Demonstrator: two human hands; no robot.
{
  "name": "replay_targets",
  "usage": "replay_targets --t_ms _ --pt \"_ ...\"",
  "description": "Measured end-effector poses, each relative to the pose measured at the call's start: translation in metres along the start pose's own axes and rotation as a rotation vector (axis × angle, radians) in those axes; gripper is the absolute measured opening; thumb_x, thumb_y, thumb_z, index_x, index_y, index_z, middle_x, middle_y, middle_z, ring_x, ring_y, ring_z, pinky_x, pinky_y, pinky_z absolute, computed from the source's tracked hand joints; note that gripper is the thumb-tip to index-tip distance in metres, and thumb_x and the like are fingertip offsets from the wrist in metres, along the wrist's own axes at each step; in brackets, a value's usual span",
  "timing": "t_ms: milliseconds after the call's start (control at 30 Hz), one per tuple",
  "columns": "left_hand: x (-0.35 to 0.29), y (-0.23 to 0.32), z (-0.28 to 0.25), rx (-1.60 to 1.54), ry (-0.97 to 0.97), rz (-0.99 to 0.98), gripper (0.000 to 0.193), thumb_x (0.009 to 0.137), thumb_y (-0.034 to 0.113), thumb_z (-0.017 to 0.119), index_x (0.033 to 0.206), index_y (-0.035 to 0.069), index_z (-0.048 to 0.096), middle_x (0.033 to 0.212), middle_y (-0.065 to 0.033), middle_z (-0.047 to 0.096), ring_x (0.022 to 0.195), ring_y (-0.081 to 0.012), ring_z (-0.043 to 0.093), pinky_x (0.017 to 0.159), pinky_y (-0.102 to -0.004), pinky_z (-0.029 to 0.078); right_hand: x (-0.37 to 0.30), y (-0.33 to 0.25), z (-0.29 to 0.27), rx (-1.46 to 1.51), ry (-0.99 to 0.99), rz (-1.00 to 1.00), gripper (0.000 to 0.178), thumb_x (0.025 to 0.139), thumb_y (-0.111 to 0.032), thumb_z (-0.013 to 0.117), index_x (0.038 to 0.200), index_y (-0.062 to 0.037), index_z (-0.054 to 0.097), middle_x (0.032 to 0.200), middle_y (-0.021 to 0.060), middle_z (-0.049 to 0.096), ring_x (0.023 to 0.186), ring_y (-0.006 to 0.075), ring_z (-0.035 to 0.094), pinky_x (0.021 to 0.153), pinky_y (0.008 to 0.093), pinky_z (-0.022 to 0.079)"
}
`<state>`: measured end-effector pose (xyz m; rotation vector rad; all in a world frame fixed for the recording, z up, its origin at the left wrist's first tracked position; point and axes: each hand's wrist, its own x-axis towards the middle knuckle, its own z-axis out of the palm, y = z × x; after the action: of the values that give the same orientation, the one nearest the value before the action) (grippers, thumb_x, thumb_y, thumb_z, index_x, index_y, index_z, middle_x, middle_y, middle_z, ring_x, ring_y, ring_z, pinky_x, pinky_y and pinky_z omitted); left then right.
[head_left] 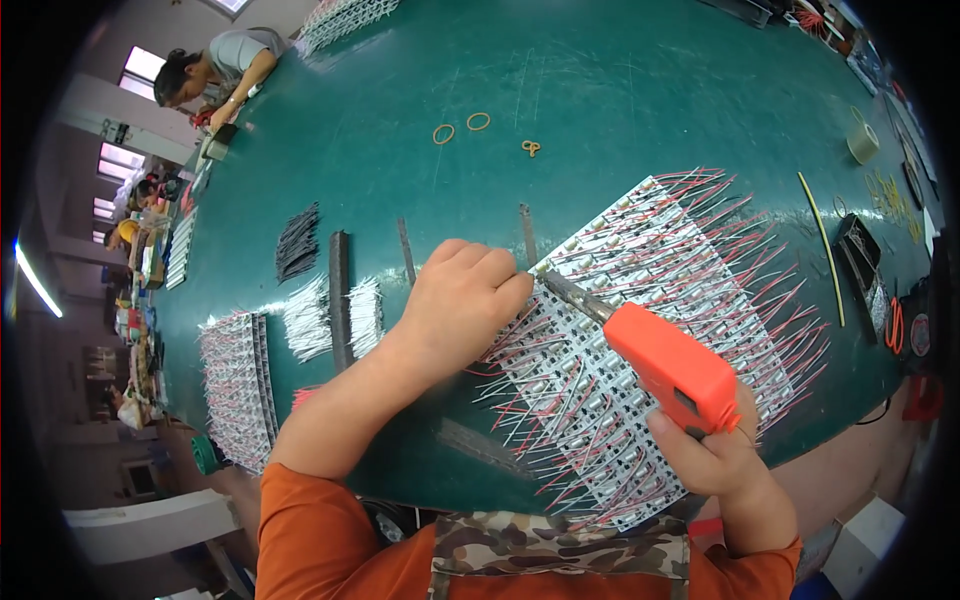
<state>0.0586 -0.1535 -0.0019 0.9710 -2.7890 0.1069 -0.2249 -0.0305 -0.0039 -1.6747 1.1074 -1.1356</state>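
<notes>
My right hand [705,458] is wrapped round the handle of a red soldering gun [668,358]. Its dark metal tip points up and left, to the far left edge of a white circuit board panel [612,440]. Rows of small parts cover the panel, and red and white wires stick out along both its sides. At that same edge my left hand [465,300] is closed, fingers bent together beside the tip; whatever they pinch is hidden behind the knuckles.
Left of my forearm lie bundles of white wires [308,318] and black wires [297,243], a dark bar [341,300] and a stack of wired panels [236,385]. Rubber bands [479,122] lie farther back. To the right are a yellow stick [822,250], a black tray [858,255] and orange-handled scissors [894,325]. A co-worker [225,75] leans over the far left edge.
</notes>
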Motion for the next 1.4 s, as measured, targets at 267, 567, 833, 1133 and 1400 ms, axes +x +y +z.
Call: replay_targets --t_ms 267,567,833,1133,1400 --pt "0.001 -0.0019 -0.006 -0.07 -0.102 -0.07 0.019 0.08 0.009 0.062 0.098 0.008 0.068 0.09 -0.0075 0.063 0.082 -0.0296 0.065 0.073 -0.0413 0.05 -0.0004 0.0057 0.0018 0.071 0.037 0.043 0.04 0.08 -0.002 0.073 0.118 0.0041 0.064 0.093 0.013 0.068 0.069 0.0224 0.065 0.064 0.0327 0.051" --pt "-0.0027 -0.0016 -0.0033 -0.193 -0.04 -0.148 0.015 0.082 0.007 0.059 0.097 0.007 0.062 0.089 -0.0108 0.057 0.075 -0.0344 0.062 0.067 -0.0464 0.051 -0.0045 0.0077 0.0025 0.024 0.068 0.064 0.033 0.08 -0.004 0.073 0.111 -0.0004 0.066 0.086 0.0103 0.065 0.065 0.0241 0.063 0.06 0.0338 0.049" --pt "-0.0027 0.0031 -0.0065 -0.019 -0.098 -0.037 0.023 0.079 0.008 0.063 0.102 0.009 0.067 0.089 -0.0062 0.06 0.078 -0.0273 0.062 0.07 -0.0405 0.047 -0.0013 0.0083 -0.0005 0.007 0.023 0.015 0.044 0.08 -0.005 0.074 0.121 0.0049 0.062 0.095 0.0147 0.069 0.072 0.0254 0.068 0.067 0.0345 0.053" --pt "0.0028 -0.0005 -0.0107 -0.042 -0.202 -0.046 0.022 0.079 0.007 0.062 0.101 0.008 0.067 0.086 -0.0075 0.059 0.079 -0.0296 0.062 0.071 -0.0427 0.048 0.0009 0.0066 0.0019 -0.004 -0.01 0.043 0.052 0.08 -0.006 0.075 0.128 0.007 0.059 0.105 0.0201 0.07 0.084 0.0302 0.072 0.075 0.0365 0.055" --pt "0.0064 -0.0027 -0.0114 -0.055 -0.214 -0.029 0.022 0.079 0.007 0.062 0.101 0.008 0.067 0.086 -0.0081 0.058 0.079 -0.0299 0.062 0.071 -0.0434 0.048 0.0034 0.0055 0.0029 0.007 -0.034 0.071 0.053 0.08 -0.006 0.074 0.129 0.0071 0.058 0.106 0.0212 0.07 0.086 0.0329 0.072 0.077 0.0382 0.056"
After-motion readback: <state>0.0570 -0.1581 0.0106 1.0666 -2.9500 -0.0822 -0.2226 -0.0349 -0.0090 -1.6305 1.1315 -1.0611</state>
